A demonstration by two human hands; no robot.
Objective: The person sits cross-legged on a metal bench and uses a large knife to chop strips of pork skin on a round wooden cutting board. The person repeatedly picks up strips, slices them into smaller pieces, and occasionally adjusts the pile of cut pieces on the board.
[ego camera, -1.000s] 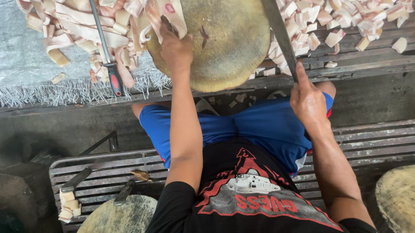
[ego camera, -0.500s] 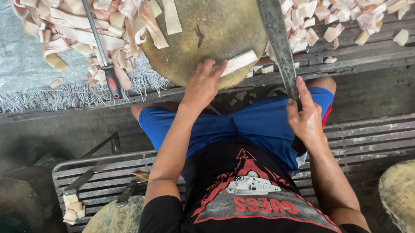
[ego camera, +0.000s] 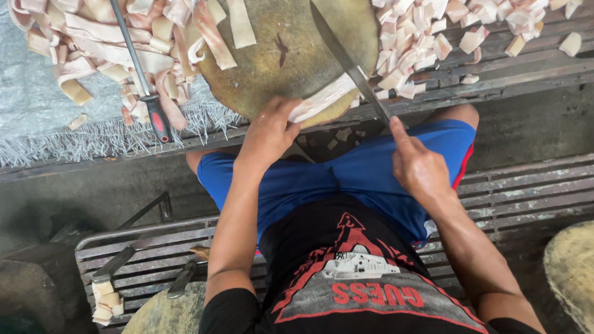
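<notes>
Left hand (ego camera: pixel 268 131): fingers pressed on pale strip (ego camera: pixel 320 99), at chopping block's (ego camera: pixel 284 46) near edge.
Right hand (ego camera: pixel 415 167): fingers clamped around knife (ego camera: pixel 345 59).
Risk: blade crosses the strip beside the left fingertips; a slip could cut them.

I'm in a rough meat-cutting yard. Round chopping block (ego camera: pixel 284 46) at twelve o'clock, slatted bench (ego camera: pixel 549 188) under me, concrete floor.

1. The left hand (ego camera: pixel 268 131) reaches far forward, arm nearly straight, back of the hand up, fingers curled down and pressing.
2. The right hand (ego camera: pixel 417 167) sits nearer and to the right, closed in a grip, index finger stretched forward.
3. Both forearms are bare, elbows near the torso.
</notes>
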